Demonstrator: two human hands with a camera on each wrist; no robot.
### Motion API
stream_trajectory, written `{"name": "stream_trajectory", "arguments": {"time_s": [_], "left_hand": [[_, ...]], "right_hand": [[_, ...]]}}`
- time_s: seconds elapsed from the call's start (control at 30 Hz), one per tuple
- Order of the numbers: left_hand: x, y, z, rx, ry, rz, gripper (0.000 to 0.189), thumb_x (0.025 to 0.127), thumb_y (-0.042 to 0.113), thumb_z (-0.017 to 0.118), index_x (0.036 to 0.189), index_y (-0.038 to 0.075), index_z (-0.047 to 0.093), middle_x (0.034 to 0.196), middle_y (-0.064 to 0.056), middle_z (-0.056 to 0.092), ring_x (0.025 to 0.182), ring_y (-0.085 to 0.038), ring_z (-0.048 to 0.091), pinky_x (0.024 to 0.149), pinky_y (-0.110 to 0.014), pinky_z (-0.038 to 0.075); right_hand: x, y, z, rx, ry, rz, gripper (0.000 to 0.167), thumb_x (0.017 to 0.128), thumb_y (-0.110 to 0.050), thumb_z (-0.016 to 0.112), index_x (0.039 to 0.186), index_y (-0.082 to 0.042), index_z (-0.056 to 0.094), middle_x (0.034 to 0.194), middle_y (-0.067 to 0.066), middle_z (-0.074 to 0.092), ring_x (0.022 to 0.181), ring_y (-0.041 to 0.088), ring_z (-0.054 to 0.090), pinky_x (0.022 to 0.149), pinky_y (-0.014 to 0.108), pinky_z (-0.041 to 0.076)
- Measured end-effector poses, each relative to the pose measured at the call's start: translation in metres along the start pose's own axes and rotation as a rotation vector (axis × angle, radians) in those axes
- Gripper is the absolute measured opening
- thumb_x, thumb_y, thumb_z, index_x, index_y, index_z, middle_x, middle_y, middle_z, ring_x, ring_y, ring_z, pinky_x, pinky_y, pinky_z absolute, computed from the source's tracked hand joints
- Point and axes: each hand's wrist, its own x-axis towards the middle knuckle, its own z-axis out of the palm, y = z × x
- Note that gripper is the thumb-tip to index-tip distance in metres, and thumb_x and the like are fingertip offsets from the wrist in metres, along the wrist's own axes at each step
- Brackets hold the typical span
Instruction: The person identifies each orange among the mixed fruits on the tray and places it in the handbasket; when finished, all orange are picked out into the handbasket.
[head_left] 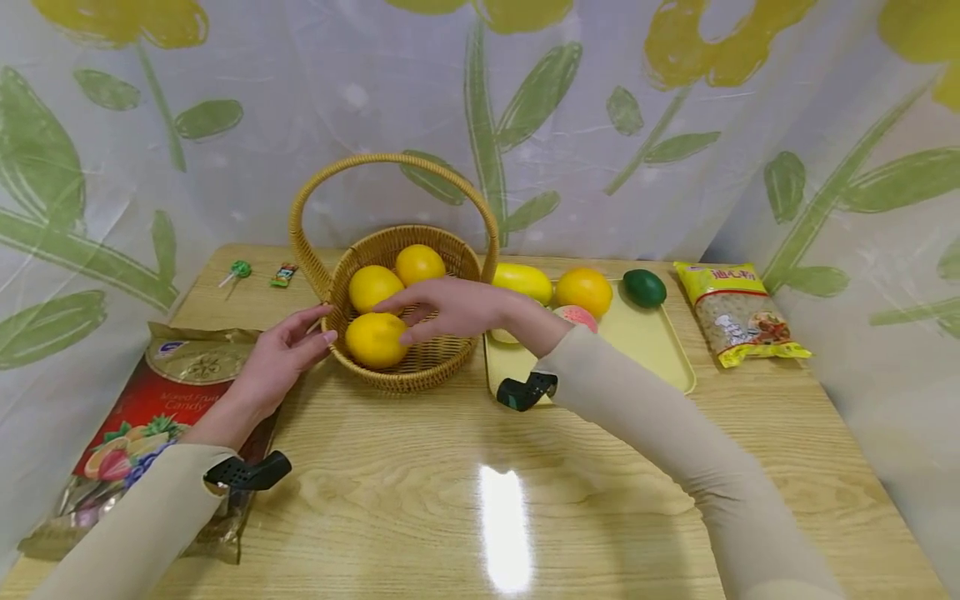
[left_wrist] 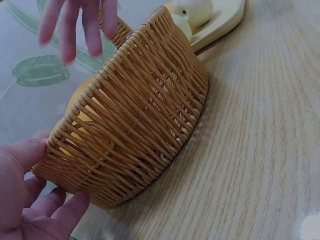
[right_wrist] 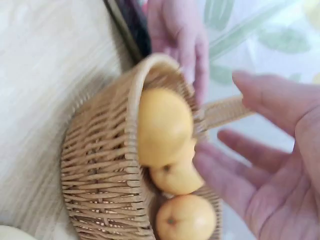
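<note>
Woven wicker forms the basket, left of the yellow tray. The left hand, fingers relaxed, touches the basket's side; the right hand, spread and empty, hovers over three yellow fruits already inside; other fruits remain on the tray.

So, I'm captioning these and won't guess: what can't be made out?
- Head: part of the candy bag, behind the left sleeve.
- Head: lettering on wrapped candy, too small.
- Left wrist: most of the yellow fruit, behind the basket.
- Right wrist: pale corner object, cut by the edge.
</note>
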Motion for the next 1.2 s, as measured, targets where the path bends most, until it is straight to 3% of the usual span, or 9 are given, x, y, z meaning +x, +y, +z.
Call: {"name": "stream_trajectory", "arguments": {"time_s": [0.17, 0.27, 0.37, 0.47, 0.6, 0.73, 0.83, 1.0, 1.2], "left_hand": [[0.001, -0.001, 0.0, -0.001, 0.0, 0.001, 0.068, 0.099, 0.036, 0.058, 0.153, 0.006, 0.03, 0.162, -0.012, 0.019, 0.144, -0.033, 0.025, 0.088, -0.011, 0.047], [0.0, -0.001, 0.001, -0.011, -0.002, 0.007, 0.068, 0.099, 0.036, 0.058, 0.153, 0.005, 0.03, 0.161, -0.011, 0.019, 0.144, -0.032, 0.025, 0.088, -0.011, 0.048], [-0.001, 0.0, 0.001, -0.02, -0.006, 0.011, 0.069, 0.099, 0.035, 0.058, 0.153, 0.005, 0.03, 0.161, -0.011, 0.02, 0.144, -0.032, 0.026, 0.087, -0.011, 0.048], [-0.001, 0.001, 0.002, -0.015, -0.008, 0.012, 0.069, 0.099, 0.036, 0.058, 0.153, 0.005, 0.03, 0.161, -0.012, 0.02, 0.144, -0.033, 0.025, 0.086, -0.011, 0.048], [-0.001, 0.001, 0.001, 0.002, -0.008, 0.014, 0.069, 0.099, 0.037, 0.058, 0.153, 0.006, 0.03, 0.161, -0.013, 0.02, 0.144, -0.033, 0.025, 0.087, -0.011, 0.048], [-0.002, 0.002, 0.001, 0.01, -0.005, 0.01, 0.07, 0.098, 0.04, 0.059, 0.153, 0.007, 0.031, 0.161, -0.013, 0.021, 0.144, -0.033, 0.025, 0.087, -0.01, 0.047], [-0.001, 0.001, 0.001, 0.01, -0.005, 0.008, 0.07, 0.097, 0.042, 0.059, 0.153, 0.008, 0.032, 0.161, -0.013, 0.022, 0.144, -0.032, 0.027, 0.088, -0.011, 0.047], [-0.002, 0.0, 0.002, 0.006, -0.002, 0.008, 0.07, 0.098, 0.043, 0.057, 0.154, 0.009, 0.031, 0.161, -0.013, 0.022, 0.141, -0.029, 0.032, 0.089, -0.012, 0.048], [-0.001, -0.002, 0.005, -0.006, 0.012, 0.016, 0.07, 0.098, 0.043, 0.056, 0.154, 0.01, 0.031, 0.161, -0.013, 0.02, 0.143, -0.031, 0.029, 0.088, -0.011, 0.047]], "right_hand": [[-0.043, -0.012, 0.001, 0.009, 0.161, 0.075, 0.052, 0.097, -0.035, 0.063, 0.145, -0.023, 0.049, 0.136, -0.005, 0.057, 0.112, 0.008, 0.059, 0.094, 0.028, 0.049], [-0.069, -0.013, 0.0, 0.094, 0.251, 0.112, 0.051, 0.096, -0.031, 0.064, 0.145, -0.024, 0.049, 0.129, -0.004, 0.061, 0.11, 0.01, 0.06, 0.09, 0.031, 0.051], [-0.097, -0.009, -0.002, 0.18, 0.34, 0.122, 0.052, 0.096, -0.028, 0.065, 0.146, -0.023, 0.048, 0.135, -0.004, 0.058, 0.115, 0.012, 0.06, 0.09, 0.031, 0.052], [-0.127, -0.002, -0.002, 0.259, 0.45, 0.135, 0.054, 0.096, -0.028, 0.065, 0.147, -0.022, 0.046, 0.146, -0.005, 0.047, 0.123, 0.015, 0.056, 0.097, 0.032, 0.05], [-0.165, 0.011, -0.002, 0.361, 0.617, 0.144, 0.055, 0.099, -0.022, 0.061, 0.15, -0.018, 0.041, 0.149, 0.002, 0.044, 0.129, 0.023, 0.052, 0.1, 0.032, 0.048], [-0.198, 0.031, -0.001, 0.438, 0.794, 0.179, 0.055, 0.1, -0.019, 0.059, 0.151, -0.02, 0.04, 0.149, 0.007, 0.044, 0.13, 0.027, 0.049, 0.1, 0.024, 0.047], [-0.218, 0.045, 0.001, 0.486, 0.905, 0.217, 0.054, 0.1, -0.021, 0.059, 0.151, -0.024, 0.041, 0.15, 0.007, 0.043, 0.131, 0.022, 0.049, 0.097, 0.018, 0.046], [-0.241, 0.065, 0.002, 0.545, 0.997, 0.239, 0.055, 0.1, -0.023, 0.058, 0.151, -0.024, 0.039, 0.153, 0.009, 0.037, 0.128, 0.014, 0.05, 0.096, 0.015, 0.046], [-0.25, 0.096, 0.0, 0.609, 1.013, 0.31, 0.058, 0.098, -0.029, 0.059, 0.152, -0.024, 0.037, 0.156, 0.009, 0.032, 0.133, 0.02, 0.044, 0.103, 0.023, 0.043]]}}
